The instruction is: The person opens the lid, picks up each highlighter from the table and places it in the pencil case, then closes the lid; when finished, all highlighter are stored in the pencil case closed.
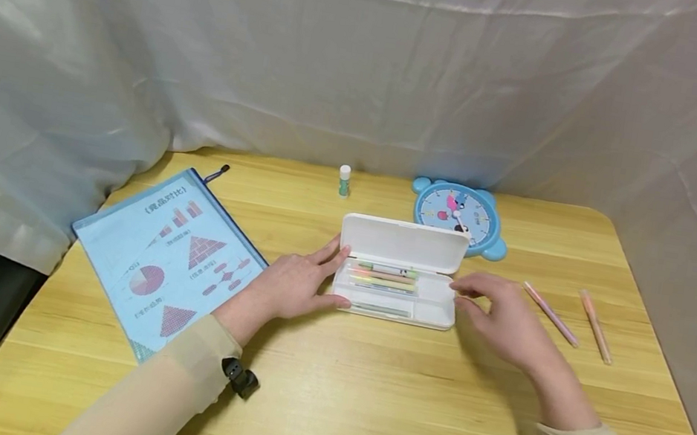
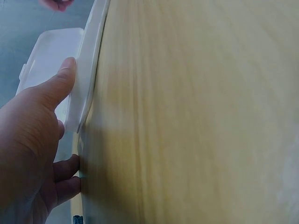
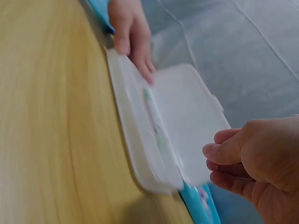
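A white pencil case (image 1: pixel 434 314) stands on the table with its lid (image 1: pixel 404 244) raised at the back. Several pens (image 1: pixel 383 280) lie in its left and middle part, and a thin grey stick-like item (image 1: pixel 381 309) lies along the front compartment. My left hand (image 1: pixel 294 284) holds the case's left end, thumb at the front edge and forefinger at the back corner. My right hand (image 1: pixel 502 319) is at the right end with fingers loosely bent. In the right wrist view nothing shows between those fingers (image 3: pixel 224 154); whether they touch the case, I cannot tell.
A blue zip folder (image 1: pixel 180 260) lies at the left. Behind the case are a glue stick (image 1: pixel 344 181) and a blue toy clock (image 1: pixel 459 215). Right of my right hand lie a purple pen (image 1: pixel 550 314) and an orange pen (image 1: pixel 596 327). A pale curtain (image 1: pixel 358 61) hangs behind.
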`<state>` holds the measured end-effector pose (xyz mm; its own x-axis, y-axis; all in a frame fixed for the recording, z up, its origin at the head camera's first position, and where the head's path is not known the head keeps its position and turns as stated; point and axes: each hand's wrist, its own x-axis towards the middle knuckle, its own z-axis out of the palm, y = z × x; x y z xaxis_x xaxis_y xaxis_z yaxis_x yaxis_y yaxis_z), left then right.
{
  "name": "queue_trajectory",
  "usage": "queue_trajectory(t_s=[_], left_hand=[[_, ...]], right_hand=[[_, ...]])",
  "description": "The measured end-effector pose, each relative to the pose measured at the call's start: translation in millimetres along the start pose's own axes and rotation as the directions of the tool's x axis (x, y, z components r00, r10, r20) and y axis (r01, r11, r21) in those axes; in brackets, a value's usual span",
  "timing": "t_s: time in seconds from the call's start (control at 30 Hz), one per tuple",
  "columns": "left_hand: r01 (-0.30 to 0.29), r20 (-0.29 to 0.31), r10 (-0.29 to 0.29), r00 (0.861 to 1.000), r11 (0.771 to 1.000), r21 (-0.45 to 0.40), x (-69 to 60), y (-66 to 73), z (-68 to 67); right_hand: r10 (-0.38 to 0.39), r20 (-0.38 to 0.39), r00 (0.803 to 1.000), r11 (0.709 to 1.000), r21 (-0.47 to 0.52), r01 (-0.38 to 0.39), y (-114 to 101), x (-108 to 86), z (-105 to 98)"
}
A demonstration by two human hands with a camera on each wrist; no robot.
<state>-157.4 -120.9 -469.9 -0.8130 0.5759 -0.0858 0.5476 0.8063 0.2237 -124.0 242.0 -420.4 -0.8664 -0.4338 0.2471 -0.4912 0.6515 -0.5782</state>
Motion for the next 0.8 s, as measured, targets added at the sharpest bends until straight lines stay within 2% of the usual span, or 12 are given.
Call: queue_trajectory(t_s=[0.27,0.43,0.6,0.8], left_hand=[[-0.002,-0.006,0.002,1.000,1.000,-0.009,-0.4,0.6,0.3],[-0.006,-0.008,0.006,1.000,1.000,-0.012,-0.2,0.7,0.7],[0.001,-0.006,-0.001,1.000,1.000,-0.005,-0.5,0.3,0.6],[-0.004,-0.008,0.004,1.000,1.000,-0.007,-0.4,0.0,1.1]], right_hand=[[0.068,-0.104,0.992,0.986,-0.142,-0.083,28.5,-30.3,-33.9],[0.091,-0.154,0.984,0.975,-0.188,-0.120,50.3,-45.5,-49.6],[0.196,-0.134,0.971,0.965,-0.147,-0.215,70.9,-57.1,-60.5],[0.273,-0.101,0.957,0.944,-0.165,-0.287,88.5,-67.1,-61.4]])
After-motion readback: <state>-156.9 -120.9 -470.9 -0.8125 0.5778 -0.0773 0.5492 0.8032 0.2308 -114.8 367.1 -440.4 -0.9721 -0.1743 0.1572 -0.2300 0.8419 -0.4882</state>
